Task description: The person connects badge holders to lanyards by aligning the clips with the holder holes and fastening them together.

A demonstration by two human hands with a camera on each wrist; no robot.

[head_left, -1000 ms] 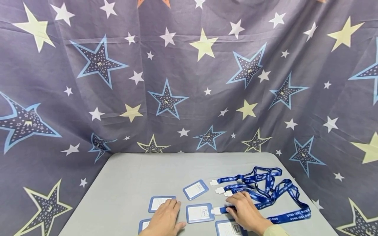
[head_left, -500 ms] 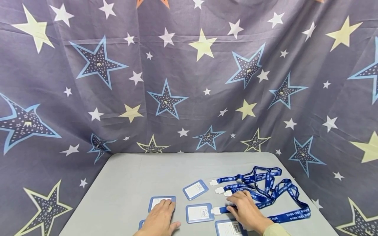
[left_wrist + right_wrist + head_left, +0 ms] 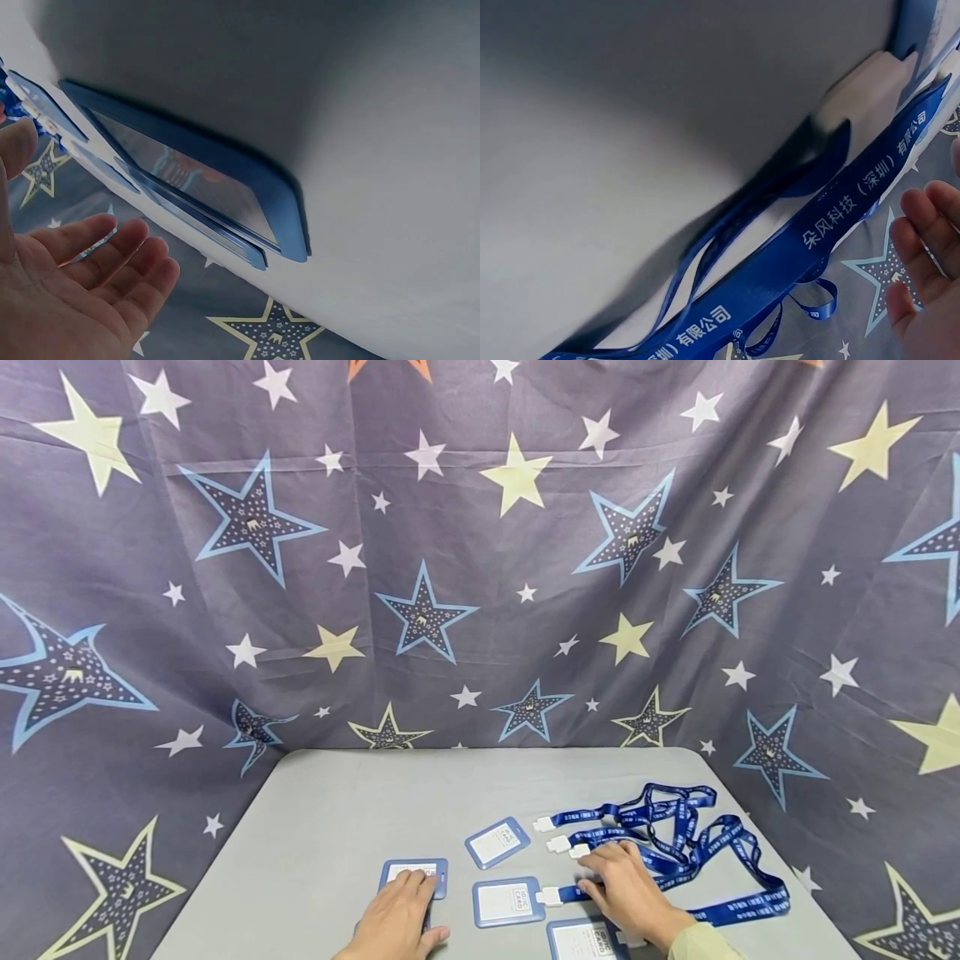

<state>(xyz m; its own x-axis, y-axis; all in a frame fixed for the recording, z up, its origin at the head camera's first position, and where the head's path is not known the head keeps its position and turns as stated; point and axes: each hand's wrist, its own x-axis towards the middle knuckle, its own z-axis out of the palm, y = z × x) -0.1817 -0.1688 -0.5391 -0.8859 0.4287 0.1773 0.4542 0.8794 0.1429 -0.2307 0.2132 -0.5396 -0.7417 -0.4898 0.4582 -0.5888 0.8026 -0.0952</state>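
Note:
My left hand point(image 3: 397, 917), fingers loosely bent, hovers over or lightly touches a blue-framed badge holder point(image 3: 441, 878); contact cannot be told. Another badge holder point(image 3: 195, 154) lies nearer the front, mostly hidden under that hand in the head view. In the left wrist view no badge holder is between the fingers. Over the blue lanyards point(image 3: 738, 910) is my right hand point(image 3: 630, 893), fingers relaxed and holding nothing visible. Just left of it lies a badge holder point(image 3: 504, 903) joined by a white clip point(image 3: 551, 896) to a lanyard. One more badge holder point(image 3: 581, 941) sits at the front.
A tilted badge holder point(image 3: 497, 843) lies farther back, close to several white clips point(image 3: 542, 824) on tangled lanyards point(image 3: 678, 810). All rest on a grey table point(image 3: 345, 793). A star-patterned curtain point(image 3: 465, 568) encloses its back and sides.
My left hand has drawn back slightly toward the front left, uncovering more of the badge holder's right end. My right hand has barely moved.

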